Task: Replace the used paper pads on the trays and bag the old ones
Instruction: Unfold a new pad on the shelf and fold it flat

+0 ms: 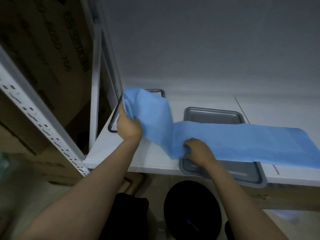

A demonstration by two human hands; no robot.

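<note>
While my left hand (129,127) is closed tight around a bunched end of the blue paper pad (233,141), my right hand (199,151) sits lower and to the right, fingers curled down onto the same pad's near edge, where the paper wrinkles under them. I cannot tell whether my right thumb is beneath the sheet or only beside it.

From my left fist the pad rises in a loose fold, then drapes down and across towards my right hand. Past that hand it lies flat in a long band over the grey tray (225,111) and runs on beyond the tray's right rim. The tray's far rim shows above the band, and its near rim shows below it, jutting out over the front edge of the white shelf (155,163).

Behind my left hand stands a second tray (112,122) with a dark rim, mostly hidden by the lifted paper; only its left side and a far corner are visible.

Left of the shelf, a pale perforated rack post (43,122) slants across, with cardboard boxes (43,40) behind it. Under the shelf, between my forearms, is a dark round object (192,210) that I cannot identify. A plain wall (207,40) fills the upper part of the view.
</note>
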